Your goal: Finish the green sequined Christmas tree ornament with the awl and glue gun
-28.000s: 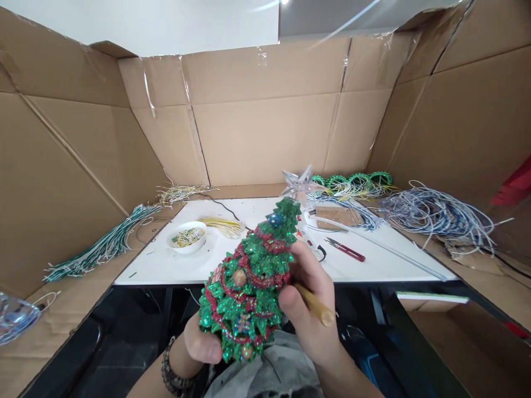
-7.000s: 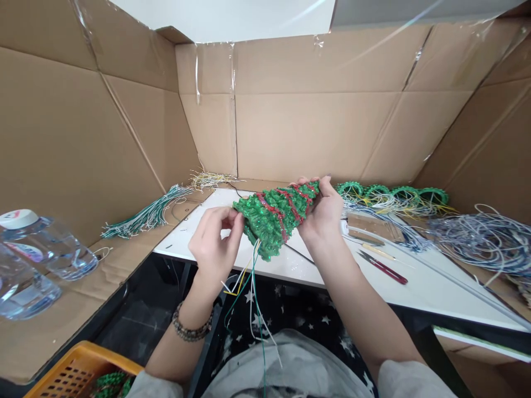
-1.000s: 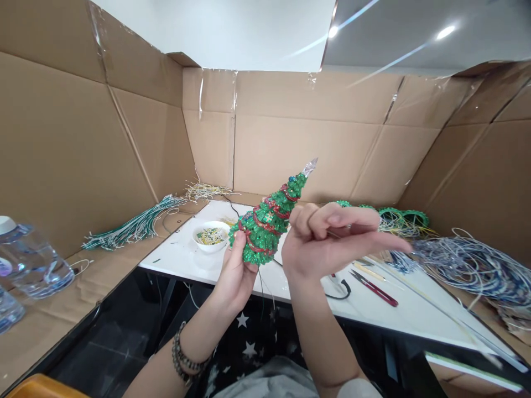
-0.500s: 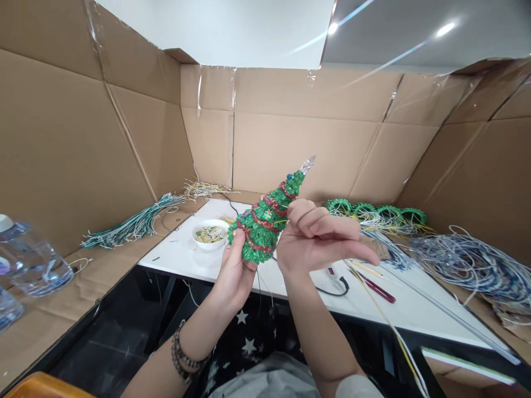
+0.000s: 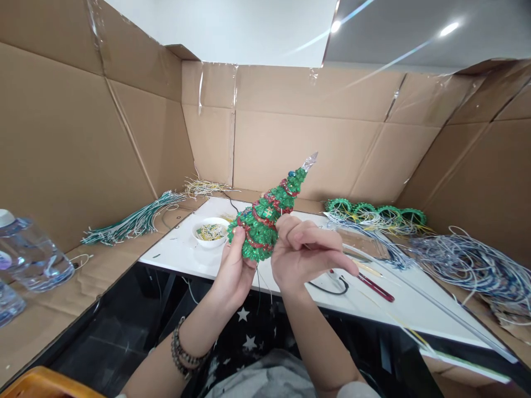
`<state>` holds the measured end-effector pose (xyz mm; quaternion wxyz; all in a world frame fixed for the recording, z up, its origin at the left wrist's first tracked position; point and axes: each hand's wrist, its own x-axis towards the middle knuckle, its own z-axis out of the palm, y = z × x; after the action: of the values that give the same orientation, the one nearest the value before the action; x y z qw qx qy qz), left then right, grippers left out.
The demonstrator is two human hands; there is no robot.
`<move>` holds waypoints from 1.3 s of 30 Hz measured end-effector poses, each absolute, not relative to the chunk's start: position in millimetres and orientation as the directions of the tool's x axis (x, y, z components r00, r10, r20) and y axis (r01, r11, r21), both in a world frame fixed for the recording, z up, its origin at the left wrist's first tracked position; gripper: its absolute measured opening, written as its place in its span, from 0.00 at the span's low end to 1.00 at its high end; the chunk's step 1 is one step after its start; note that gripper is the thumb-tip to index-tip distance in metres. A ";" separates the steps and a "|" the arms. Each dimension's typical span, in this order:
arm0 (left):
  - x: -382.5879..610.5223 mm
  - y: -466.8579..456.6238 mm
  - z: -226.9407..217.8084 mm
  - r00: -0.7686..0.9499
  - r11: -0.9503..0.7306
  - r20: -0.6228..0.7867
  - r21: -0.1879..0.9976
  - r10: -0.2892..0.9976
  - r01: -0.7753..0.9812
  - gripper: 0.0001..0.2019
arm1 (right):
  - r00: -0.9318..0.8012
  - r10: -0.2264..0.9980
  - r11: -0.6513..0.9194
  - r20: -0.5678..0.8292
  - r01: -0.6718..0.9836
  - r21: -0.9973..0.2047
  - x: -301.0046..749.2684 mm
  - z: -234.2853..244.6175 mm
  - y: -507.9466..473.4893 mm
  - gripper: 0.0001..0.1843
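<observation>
A small green Christmas tree [image 5: 261,224] with red garlands and a clear pointed tip leans to the right in front of me. My left hand [image 5: 236,268] is wrapped round its lower left side, thumb on the front. At the tree's right side, my right hand [image 5: 305,249] has its fingers curled in a pinch, with one digit stretched out to the right. A short pale wire [image 5: 281,211] shows at its fingertips; the rest is hidden by the hand. Blurred yellow and white wires [image 5: 409,330] trail at lower right. Thin dark leads hang below the tree.
A white bowl [image 5: 209,243] of small wire bits stands left on the white table [image 5: 182,255]. Red-handled tweezers [image 5: 375,287] lie at right. Wire bundles [image 5: 468,268], green rings [image 5: 365,210] and clear bottles [image 5: 35,257] surround it. Cardboard walls [image 5: 307,138] enclose the table.
My right hand has shifted left, closer to the tree. The trailing yellow and white wires have swung and now look blurred. My left hand and the tree stay nearly in place.
</observation>
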<state>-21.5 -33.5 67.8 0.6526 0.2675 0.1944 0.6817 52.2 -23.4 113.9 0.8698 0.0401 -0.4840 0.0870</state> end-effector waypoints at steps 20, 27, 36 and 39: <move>-19.4 -31.5 67.9 -0.057 -0.173 0.208 0.599 0.976 -0.782 0.19 | 0.501 0.522 0.839 0.690 -0.446 -0.311 59.4 117.9 -40.3 0.31; -18.4 -33.3 67.3 -0.105 -0.240 0.251 0.598 0.962 -0.765 0.21 | 0.506 0.526 0.848 0.684 -0.375 -0.375 60.6 120.8 -37.6 0.31; -17.7 -37.2 67.8 -0.082 -0.226 0.256 0.608 0.963 -0.761 0.25 | 0.497 0.162 0.840 0.852 0.384 -0.384 59.6 109.7 -28.3 0.32; -17.9 -37.2 67.3 -0.076 -0.218 0.251 0.611 0.965 -0.761 0.25 | 0.450 0.181 0.763 0.875 0.497 -0.413 66.1 107.0 -28.7 0.32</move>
<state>-17.9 -37.2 67.3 0.6035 0.3131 0.1632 0.7150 66.1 -28.7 107.0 0.7853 -0.3291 -0.5147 -0.1007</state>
